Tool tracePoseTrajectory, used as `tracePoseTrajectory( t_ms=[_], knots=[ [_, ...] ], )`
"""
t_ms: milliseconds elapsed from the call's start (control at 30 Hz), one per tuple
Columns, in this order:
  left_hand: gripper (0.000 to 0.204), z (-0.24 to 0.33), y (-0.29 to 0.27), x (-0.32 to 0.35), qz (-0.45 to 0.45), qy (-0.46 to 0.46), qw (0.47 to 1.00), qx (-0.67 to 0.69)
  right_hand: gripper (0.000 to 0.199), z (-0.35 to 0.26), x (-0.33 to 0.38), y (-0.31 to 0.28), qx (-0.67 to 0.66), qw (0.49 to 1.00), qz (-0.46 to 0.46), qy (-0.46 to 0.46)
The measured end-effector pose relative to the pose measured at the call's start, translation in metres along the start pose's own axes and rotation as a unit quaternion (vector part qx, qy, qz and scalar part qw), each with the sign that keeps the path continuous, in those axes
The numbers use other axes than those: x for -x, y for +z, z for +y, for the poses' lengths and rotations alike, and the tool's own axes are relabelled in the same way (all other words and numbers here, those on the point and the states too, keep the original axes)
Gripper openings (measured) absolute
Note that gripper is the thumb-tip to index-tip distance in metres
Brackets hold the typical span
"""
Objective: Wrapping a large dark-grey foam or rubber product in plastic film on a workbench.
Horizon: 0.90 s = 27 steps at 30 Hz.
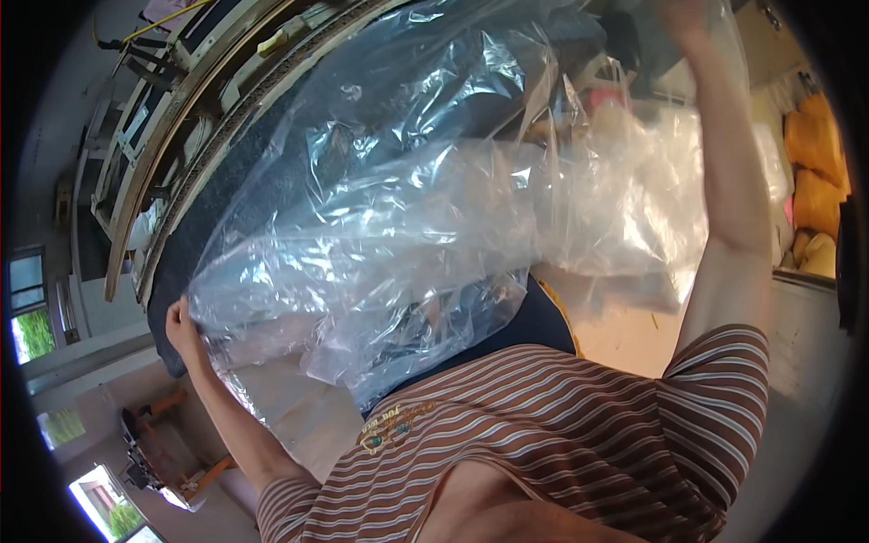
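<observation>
A large, crinkled sheet of clear plastic film (371, 217) spreads across the space in front of me, full of bright reflections. I cannot tell whether it is a single sheet or a bag. My left hand (180, 328) pinches its edge at the lower left. Raised high at the upper right, my right hand (686, 25) is closed on another part of the film; its fingers are partly blurred. Under and behind the film lies dark cloth (210, 204), seen partly through the plastic. More bunched, whitish plastic (625, 190) hangs toward my right forearm.
Long curved-looking rails (167, 172) of a wooden and metal frame run along the far left. Orange bundles (812, 145) are stacked at the far right. A brown machine or stand (172, 443) stands on the floor at lower left, near bright windows (104, 502).
</observation>
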<state>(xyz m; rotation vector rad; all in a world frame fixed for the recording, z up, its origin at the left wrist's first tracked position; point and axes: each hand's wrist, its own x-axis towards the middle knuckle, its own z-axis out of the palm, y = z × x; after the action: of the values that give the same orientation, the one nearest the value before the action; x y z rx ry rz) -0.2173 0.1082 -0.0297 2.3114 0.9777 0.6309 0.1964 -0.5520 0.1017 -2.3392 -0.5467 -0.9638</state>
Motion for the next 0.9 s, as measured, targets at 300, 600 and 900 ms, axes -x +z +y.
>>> tracePoseTrajectory(
  t_ms=[300,600,900],
  knots=[
    [0.022,-0.082,-0.091,0.032,-0.035,0.008,0.991,-0.132,0.038,-0.025,0.042,0.086,0.140,0.917,-0.373,-0.005],
    [0.038,-0.002,0.013,-0.045,0.099,0.021,0.986,-0.134,0.061,0.070,0.019,0.121,0.047,0.916,-0.329,0.225],
    [0.043,-0.016,0.009,-0.054,0.145,0.014,0.975,-0.168,0.033,-0.117,0.111,0.072,-0.179,0.948,-0.262,0.000]
  ],
)
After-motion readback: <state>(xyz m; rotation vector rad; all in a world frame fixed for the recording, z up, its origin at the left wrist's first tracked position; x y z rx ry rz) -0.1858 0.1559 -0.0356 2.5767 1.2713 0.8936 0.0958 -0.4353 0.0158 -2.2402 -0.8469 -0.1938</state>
